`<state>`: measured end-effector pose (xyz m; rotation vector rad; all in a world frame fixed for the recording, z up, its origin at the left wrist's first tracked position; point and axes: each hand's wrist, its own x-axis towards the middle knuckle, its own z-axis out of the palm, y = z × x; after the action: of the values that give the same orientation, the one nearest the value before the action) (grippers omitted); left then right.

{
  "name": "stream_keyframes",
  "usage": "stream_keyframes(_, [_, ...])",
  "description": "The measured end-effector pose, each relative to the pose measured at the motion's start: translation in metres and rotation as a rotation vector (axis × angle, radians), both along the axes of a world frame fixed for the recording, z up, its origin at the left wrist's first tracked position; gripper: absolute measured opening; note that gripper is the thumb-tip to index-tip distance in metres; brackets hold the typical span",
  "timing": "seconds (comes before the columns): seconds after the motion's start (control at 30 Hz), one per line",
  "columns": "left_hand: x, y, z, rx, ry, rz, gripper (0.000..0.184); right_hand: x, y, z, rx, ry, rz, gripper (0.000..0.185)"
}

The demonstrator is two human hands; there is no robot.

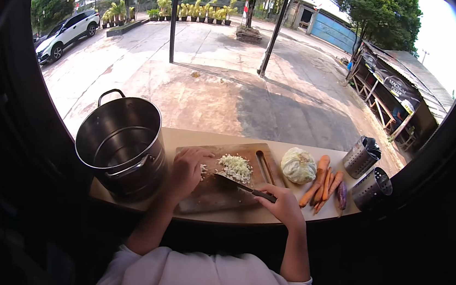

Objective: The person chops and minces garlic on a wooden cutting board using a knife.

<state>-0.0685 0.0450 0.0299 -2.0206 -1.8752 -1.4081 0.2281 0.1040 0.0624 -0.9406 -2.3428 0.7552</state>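
Observation:
My right hand [281,202] is closed round the black handle of a knife [237,184], whose dark blade points left across the wooden cutting board [206,198]. Chopped pale pieces [235,168] lie in a heap just beyond the blade. A few more bits [203,170] are beside the fingers of my left hand [188,163], which rests over the left part of the board. Its fingers are partly bent, and whether they hold anything is too small to make out.
A large metal pot [123,149] stands at the left. Right of the board are a cabbage [298,166], several carrots [320,184], a purple root [342,195] and two perforated metal holders [361,157] with utensils. The table's front edge is near my body.

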Motion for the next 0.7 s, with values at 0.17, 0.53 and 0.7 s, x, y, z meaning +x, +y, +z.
stream_keyframes(0.17, [-0.002,-0.001,-0.004,-0.009,-0.051,0.042,0.025,-0.001,-0.004,-0.001,-0.027,0.018,-0.026,0.026])
stream_keyframes(0.53, [-0.003,-0.027,-0.014,-0.159,-0.009,0.035,0.045,-0.007,-0.008,0.004,0.023,-0.054,-0.129,0.025])
stream_keyframes(0.7, [-0.006,-0.037,-0.025,-0.105,0.023,0.001,0.052,-0.002,-0.011,-0.007,-0.012,0.015,0.012,0.025])
